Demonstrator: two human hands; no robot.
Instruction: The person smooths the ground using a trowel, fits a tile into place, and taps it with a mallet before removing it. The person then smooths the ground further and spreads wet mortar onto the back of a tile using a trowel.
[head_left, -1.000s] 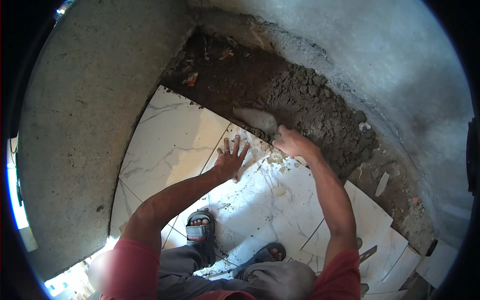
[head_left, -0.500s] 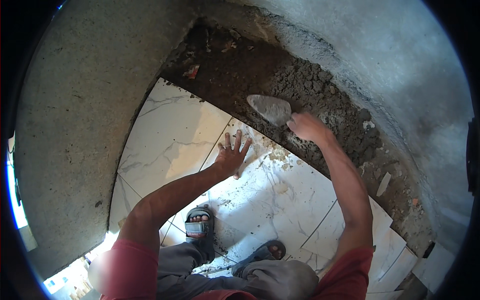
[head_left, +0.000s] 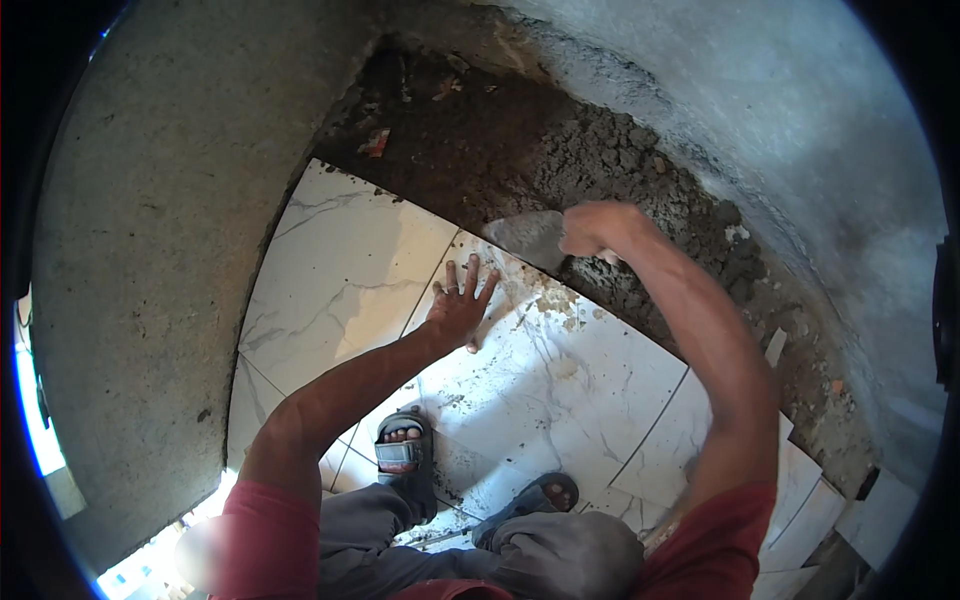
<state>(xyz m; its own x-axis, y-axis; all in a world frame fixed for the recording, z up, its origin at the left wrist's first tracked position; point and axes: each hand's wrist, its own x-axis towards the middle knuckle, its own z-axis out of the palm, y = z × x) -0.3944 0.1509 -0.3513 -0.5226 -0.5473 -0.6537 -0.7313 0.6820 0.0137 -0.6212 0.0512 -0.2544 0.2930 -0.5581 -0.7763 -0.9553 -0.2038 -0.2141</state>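
Note:
My left hand (head_left: pixel 458 306) lies flat with fingers spread on a white marbled floor tile (head_left: pixel 540 390), near the tile's far edge. My right hand (head_left: pixel 598 228) grips the handle of a grey trowel (head_left: pixel 528 237). The trowel's blade points left and hangs just over the edge between the tile and the grey mortar bed (head_left: pixel 640 190). Crumbs of mortar (head_left: pixel 555 300) lie on the tile right of my left hand.
Bare dark ground (head_left: pixel 450 120) with a small reddish scrap (head_left: pixel 375 142) lies beyond the tiles. Rough cement walls (head_left: pixel 150 230) rise left and at the far right. My sandalled feet (head_left: pixel 400 450) stand on the tiles. More laid tiles (head_left: pixel 330 270) stretch left, and loose tile pieces (head_left: pixel 880 520) lie lower right.
My right hand has carried the trowel from the tile's edge out over the mortar and back toward the edge, blade now pointing left. My left hand stayed flat on the tile.

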